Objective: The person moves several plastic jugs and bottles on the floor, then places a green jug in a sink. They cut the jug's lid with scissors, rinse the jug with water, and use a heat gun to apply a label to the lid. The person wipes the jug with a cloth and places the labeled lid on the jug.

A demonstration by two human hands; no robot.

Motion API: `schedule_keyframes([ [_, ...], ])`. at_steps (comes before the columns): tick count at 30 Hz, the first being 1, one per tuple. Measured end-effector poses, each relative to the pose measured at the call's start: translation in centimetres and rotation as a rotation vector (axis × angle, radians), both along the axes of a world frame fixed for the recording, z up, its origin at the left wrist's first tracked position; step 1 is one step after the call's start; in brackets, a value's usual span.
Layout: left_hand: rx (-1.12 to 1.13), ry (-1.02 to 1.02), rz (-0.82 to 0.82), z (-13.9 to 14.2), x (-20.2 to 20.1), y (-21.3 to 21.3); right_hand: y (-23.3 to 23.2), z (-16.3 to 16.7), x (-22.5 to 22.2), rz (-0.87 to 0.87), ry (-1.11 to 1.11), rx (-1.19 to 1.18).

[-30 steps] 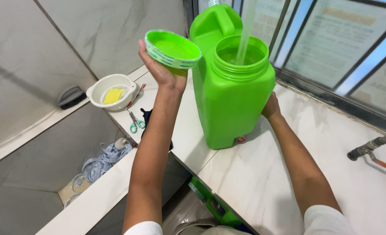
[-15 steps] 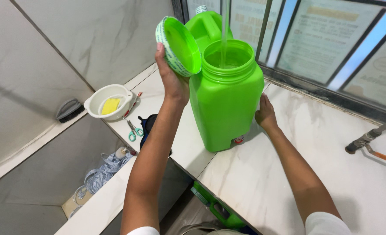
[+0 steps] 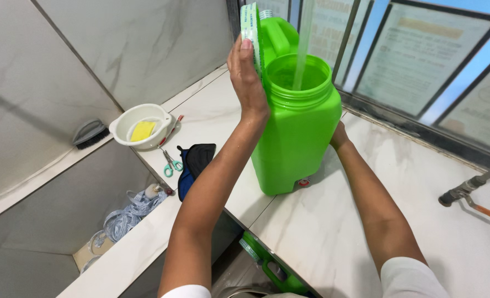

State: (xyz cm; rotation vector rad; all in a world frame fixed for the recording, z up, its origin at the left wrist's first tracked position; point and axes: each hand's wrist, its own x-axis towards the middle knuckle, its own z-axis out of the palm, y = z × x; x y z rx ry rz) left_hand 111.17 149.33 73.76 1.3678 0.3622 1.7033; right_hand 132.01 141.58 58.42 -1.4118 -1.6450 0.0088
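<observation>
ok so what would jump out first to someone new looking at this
The bright green jug at centre, on the marble counter, with water streaming into its open mouth. The left hand holds its green lid on edge beside the mouth. Farther left sits a white bowl holding a yellow sponge.

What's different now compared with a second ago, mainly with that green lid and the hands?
The left hand has swung the green lid from lying flat, open side up, to standing on edge beside the mouth of the green container. It kept hold of the lid throughout. The right hand stays against the container's far side, and the stream of water keeps pouring in.
</observation>
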Motion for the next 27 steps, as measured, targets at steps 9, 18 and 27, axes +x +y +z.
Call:
schedule_keyframes([
  [9, 0.013, -0.002, -0.151, -0.7, 0.0, -0.3, -0.2, 2.0, -0.6, 0.176, 0.084, 0.127],
  [18, 0.029, 0.042, -0.084, -0.5, -0.1, -0.5, -0.7, 4.3, -1.8, 0.27, 0.266, 0.127],
  [27, 0.024, 0.062, -0.097, -0.8, -0.2, -0.4, -0.4, 4.4, -1.7, 0.315, 0.409, 0.068],
])
